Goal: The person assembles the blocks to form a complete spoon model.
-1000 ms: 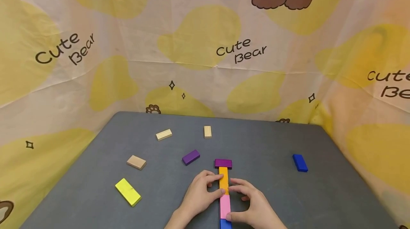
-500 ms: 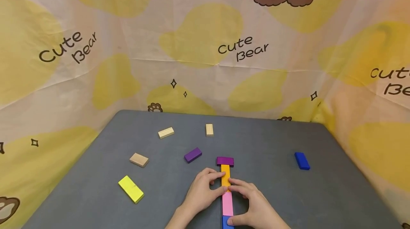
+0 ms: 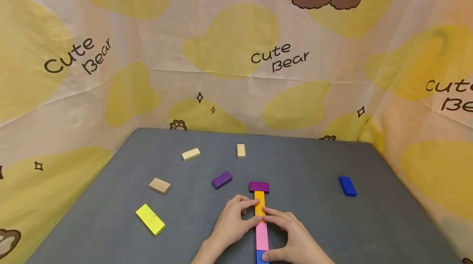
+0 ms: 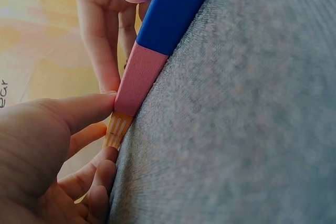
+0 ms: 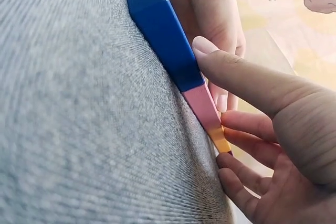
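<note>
A straight row of flat blocks runs away from the person: a blue block [image 3: 260,257] nearest, then a pink block [image 3: 262,237], then an orange block [image 3: 260,199]. At its far end a purple block [image 3: 259,187] lies crosswise. The left hand [image 3: 231,221] rests its index fingertip on the orange block and its thumb near the orange-pink joint. From the right side, the right hand [image 3: 293,234] touches the orange block's edge with its fingertips, its thumb [image 5: 206,45] on the blue block. Neither hand's fingers close around a block.
Loose blocks lie on the dark grey table [image 3: 369,231]: a yellow one [image 3: 150,219], a second purple one [image 3: 222,180], a second blue one [image 3: 347,186], and plain wooden ones [image 3: 159,186] farther left and back. A printed cloth [image 3: 229,50] rises behind the table.
The right fingertips have moved in from a small gap to touch the orange block. The right thumb has shifted from the pink-blue joint onto the blue block. The left hand stays nearly still.
</note>
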Demonstrator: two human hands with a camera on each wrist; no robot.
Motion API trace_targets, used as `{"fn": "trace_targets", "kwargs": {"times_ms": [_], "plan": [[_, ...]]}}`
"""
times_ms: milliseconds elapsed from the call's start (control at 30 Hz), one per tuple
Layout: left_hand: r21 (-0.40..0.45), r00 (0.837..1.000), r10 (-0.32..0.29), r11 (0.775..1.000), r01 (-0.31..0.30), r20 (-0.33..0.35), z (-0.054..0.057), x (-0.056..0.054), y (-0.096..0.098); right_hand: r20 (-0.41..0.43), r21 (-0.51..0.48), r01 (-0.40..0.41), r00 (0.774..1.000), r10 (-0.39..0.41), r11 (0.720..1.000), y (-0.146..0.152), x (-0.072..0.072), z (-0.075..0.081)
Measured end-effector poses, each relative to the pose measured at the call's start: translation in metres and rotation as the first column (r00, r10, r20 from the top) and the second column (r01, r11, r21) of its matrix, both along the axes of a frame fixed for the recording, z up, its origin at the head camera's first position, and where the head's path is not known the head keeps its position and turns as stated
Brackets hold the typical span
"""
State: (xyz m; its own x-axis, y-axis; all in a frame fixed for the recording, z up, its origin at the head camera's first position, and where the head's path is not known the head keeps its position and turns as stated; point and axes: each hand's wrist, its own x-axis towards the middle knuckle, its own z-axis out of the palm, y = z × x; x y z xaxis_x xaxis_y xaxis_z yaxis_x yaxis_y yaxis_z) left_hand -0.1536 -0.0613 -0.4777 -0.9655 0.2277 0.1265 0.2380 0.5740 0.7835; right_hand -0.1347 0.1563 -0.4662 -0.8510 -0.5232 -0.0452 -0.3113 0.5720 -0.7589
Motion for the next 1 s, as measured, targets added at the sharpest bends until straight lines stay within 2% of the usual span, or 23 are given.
{"fn": "trace_targets", "kwargs": {"times_ms": [233, 500, 767, 900, 1000], "plan": [[-0.007, 1.000, 0.002, 1.000, -0.002, -0.005, 0.000, 0.001, 0.001, -0.004, 0.003, 0.005, 1.000, -0.005, 1.000, 0.001, 0.001, 0.001], [-0.018, 1.000, 0.004, 1.000, -0.004, -0.006, 0.001, 0.003, 0.001, 0.033, 0.000, 0.011, 0.999, -0.011, 1.000, 0.000, 0.001, 0.001], [-0.021, 1.000, -0.007, 1.000, 0.007, -0.022, -0.003, 0.003, 0.001, -0.016, 0.004, 0.008, 1.000, -0.008, 1.000, 0.000, 0.003, -0.002], [-0.014, 0.999, -0.039, 0.999, 0.039, -0.008, 0.004, 0.005, -0.005, -0.029, 0.002, 0.006, 1.000, -0.006, 1.000, 0.000, 0.003, -0.002], [0.031, 0.997, -0.069, 0.997, 0.070, -0.046, 0.013, 0.006, -0.018, -0.025, 0.007, 0.008, 1.000, -0.008, 1.000, -0.002, 0.003, 0.000]]}}
